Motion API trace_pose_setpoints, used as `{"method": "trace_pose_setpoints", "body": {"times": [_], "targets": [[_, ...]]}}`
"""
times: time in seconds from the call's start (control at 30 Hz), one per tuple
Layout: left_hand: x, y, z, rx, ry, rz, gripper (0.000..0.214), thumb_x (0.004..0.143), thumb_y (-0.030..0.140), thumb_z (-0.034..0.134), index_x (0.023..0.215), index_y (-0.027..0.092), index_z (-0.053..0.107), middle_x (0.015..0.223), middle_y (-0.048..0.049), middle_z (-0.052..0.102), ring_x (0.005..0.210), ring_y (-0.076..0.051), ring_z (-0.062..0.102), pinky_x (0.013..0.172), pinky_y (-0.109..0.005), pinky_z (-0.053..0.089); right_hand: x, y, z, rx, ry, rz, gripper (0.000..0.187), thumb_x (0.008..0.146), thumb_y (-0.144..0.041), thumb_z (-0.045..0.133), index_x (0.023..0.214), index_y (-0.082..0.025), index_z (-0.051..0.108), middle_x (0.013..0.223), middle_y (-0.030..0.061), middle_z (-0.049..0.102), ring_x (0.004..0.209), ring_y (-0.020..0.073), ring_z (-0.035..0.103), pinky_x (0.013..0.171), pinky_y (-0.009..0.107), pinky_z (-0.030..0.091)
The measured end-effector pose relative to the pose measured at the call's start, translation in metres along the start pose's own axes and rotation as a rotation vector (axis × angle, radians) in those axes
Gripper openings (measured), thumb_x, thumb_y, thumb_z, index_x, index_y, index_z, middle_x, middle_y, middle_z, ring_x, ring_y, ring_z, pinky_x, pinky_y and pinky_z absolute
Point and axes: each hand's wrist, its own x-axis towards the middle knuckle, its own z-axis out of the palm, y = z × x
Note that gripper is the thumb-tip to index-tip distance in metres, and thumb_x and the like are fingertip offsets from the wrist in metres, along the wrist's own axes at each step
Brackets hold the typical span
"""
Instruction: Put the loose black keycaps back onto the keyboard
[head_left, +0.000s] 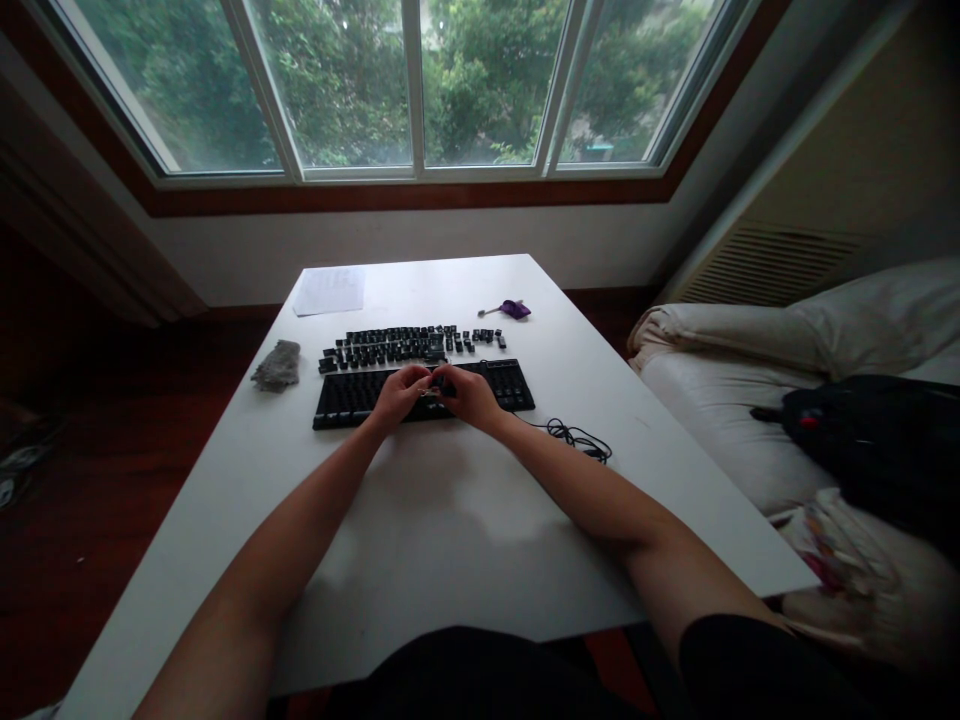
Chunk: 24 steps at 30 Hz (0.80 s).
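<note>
keyboard point(349, 398), black and long, lay directly under the fingers, its near edge passing below them and its keys reaching out beyond. its long axis ran crosswise to me, left to right, tilted slightly so that the right end sat a little farther out. i judged that crosswise lie to be the relation that counted: the fingertips met near the middle of its length, so neither hand was plainly the nearer. the left hand point(399, 392) covered the part just left of the middle, the right hand point(471, 395) the part just right.

through my remote view, both sets of fingers were narrow, pinched together around a small piece point(428, 392) with a shiny glint. i could not tell what it was, nor whether the hands touched the keys or hung just above them.

beyond the fingers, past the far edge, loose keycaps point(405, 345) stood in rough rows. farther out and to the right of the fingers i saw a purple thing point(514, 309) with a pale stem. crumpled grey cloth point(277, 367) lay well to their left; a coiled cable point(577, 437) lay to their right, on the white table point(420, 540).
</note>
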Motion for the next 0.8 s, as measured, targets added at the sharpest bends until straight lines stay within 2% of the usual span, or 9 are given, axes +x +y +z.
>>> {"method": "trace_pose_setpoints", "body": {"times": [0.13, 0.33, 0.57, 0.7, 0.8], "targets": [[-0.001, 0.000, -0.001, 0.010, -0.028, 0.018, 0.028, 0.077, 0.038, 0.076, 0.091, 0.016, 0.067, 0.083, -0.0010, 0.068, 0.078, -0.015, 0.063, 0.075, -0.027, 0.048, -0.001, 0.000, 0.000, -0.006, 0.003, -0.006, 0.029, 0.082, -0.025, 0.071, 0.110, -0.024, 0.065, 0.087, 0.0011, 0.069, 0.073, 0.0154, 0.059, 0.069, 0.024, 0.040], [0.001, -0.002, -0.001, 0.039, 0.006, 0.018, 0.028, 0.083, 0.043, 0.069, 0.090, 0.016, 0.068, 0.083, -0.0023, 0.069, 0.078, -0.016, 0.063, 0.075, -0.028, 0.048, 0.000, -0.003, 0.000, -0.017, -0.006, 0.003, 0.025, 0.086, -0.028, 0.068, 0.110, -0.023, 0.065, 0.084, 0.0008, 0.067, 0.071, 0.0151, 0.058, 0.068, 0.025, 0.040], [0.000, -0.002, 0.000, 0.009, -0.024, 0.017, 0.031, 0.077, 0.040, 0.076, 0.093, 0.016, 0.067, 0.084, -0.0022, 0.069, 0.078, -0.016, 0.064, 0.076, -0.028, 0.049, 0.000, -0.002, -0.001, -0.026, -0.012, 0.014, 0.027, 0.085, -0.029, 0.069, 0.111, -0.024, 0.064, 0.088, 0.0017, 0.069, 0.074, 0.0158, 0.060, 0.069, 0.025, 0.039], [0.000, -0.001, -0.001, 0.047, 0.009, 0.017, 0.028, 0.087, 0.042, 0.063, 0.092, 0.015, 0.069, 0.084, -0.0026, 0.069, 0.079, -0.016, 0.064, 0.077, -0.028, 0.049, 0.001, -0.001, -0.004, -0.046, -0.029, 0.002, 0.024, 0.086, -0.029, 0.067, 0.109, -0.023, 0.066, 0.088, 0.0023, 0.070, 0.075, 0.0163, 0.060, 0.070, 0.026, 0.040], [0.000, 0.001, -0.001, 0.007, 0.021, 0.004, 0.031, 0.090, 0.044, 0.059, 0.095, 0.015, 0.070, 0.086, -0.0036, 0.069, 0.078, -0.016, 0.065, 0.075, -0.028, 0.051, 0.004, 0.004, -0.010, -0.061, -0.036, 0.015, 0.025, 0.084, -0.028, 0.068, 0.108, -0.023, 0.067, 0.091, 0.0030, 0.070, 0.079, 0.0174, 0.061, 0.072, 0.026, 0.041]]}}
